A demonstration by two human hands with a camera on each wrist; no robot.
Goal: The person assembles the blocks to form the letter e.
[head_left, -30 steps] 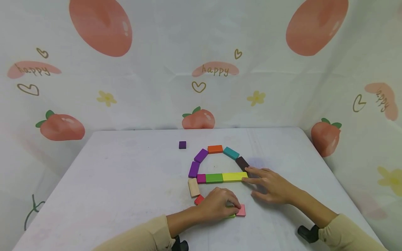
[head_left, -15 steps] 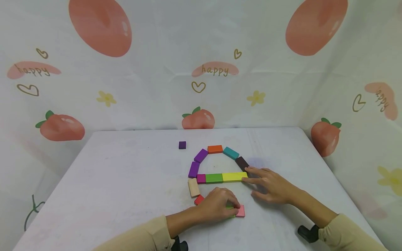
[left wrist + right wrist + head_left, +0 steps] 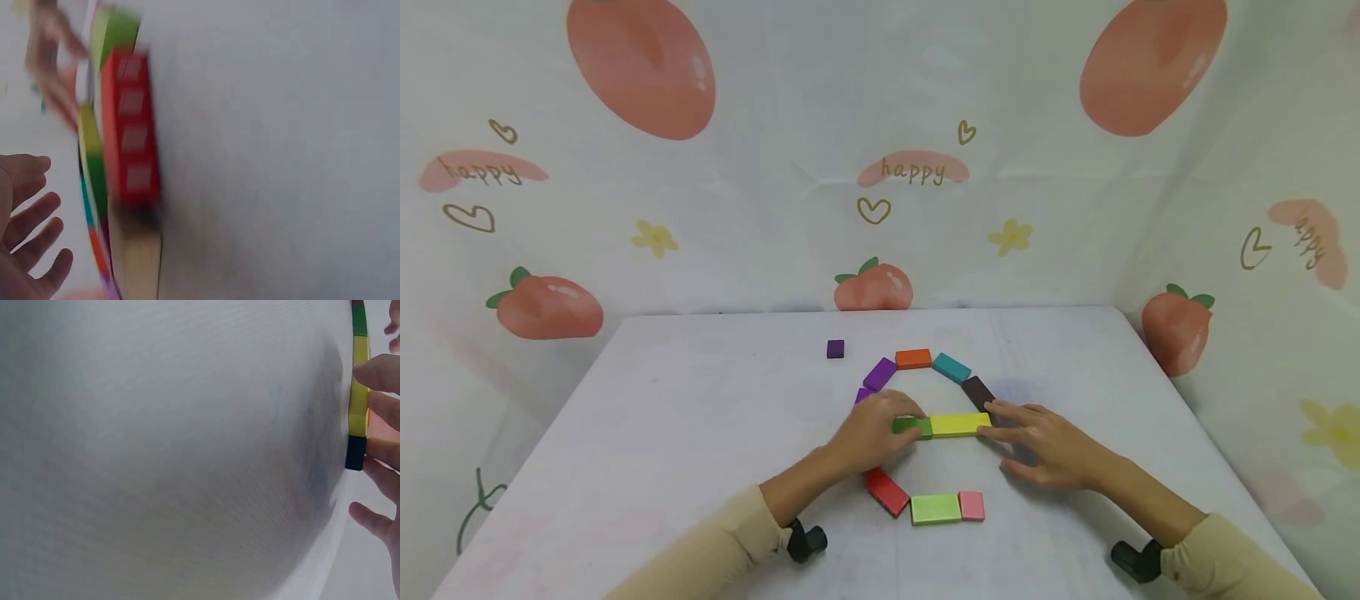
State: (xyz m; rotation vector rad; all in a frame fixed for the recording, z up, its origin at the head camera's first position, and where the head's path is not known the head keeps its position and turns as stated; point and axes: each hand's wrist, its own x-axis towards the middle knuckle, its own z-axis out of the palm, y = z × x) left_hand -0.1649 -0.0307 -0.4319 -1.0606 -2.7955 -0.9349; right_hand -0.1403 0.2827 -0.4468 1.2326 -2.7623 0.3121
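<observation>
In the head view my left hand (image 3: pixel 872 429) hovers over the left end of a row of flat blocks, with a green block (image 3: pixel 925 427) showing behind its fingertips. Its fingers are spread and hold nothing in the left wrist view, where a beige block (image 3: pixel 140 265) and a red block (image 3: pixel 132 125) lie nearby. My right hand (image 3: pixel 1052 448) rests with extended fingers at the right end of the yellow block (image 3: pixel 958 426) and against the dark brown block (image 3: pixel 978 393). The magenta block and the beige block are hidden by the left hand in the head view.
A curve of purple (image 3: pixel 880 373), orange (image 3: pixel 913 359) and teal (image 3: pixel 952 367) blocks arches above the row. Below it lie light green (image 3: pixel 936 509) and pink (image 3: pixel 972 506) blocks. One dark purple cube (image 3: pixel 836 349) sits apart on the white table (image 3: pixel 700 433).
My left hand has left the light green and pink blocks and moved up and left to the green block. The right hand has stayed in place.
</observation>
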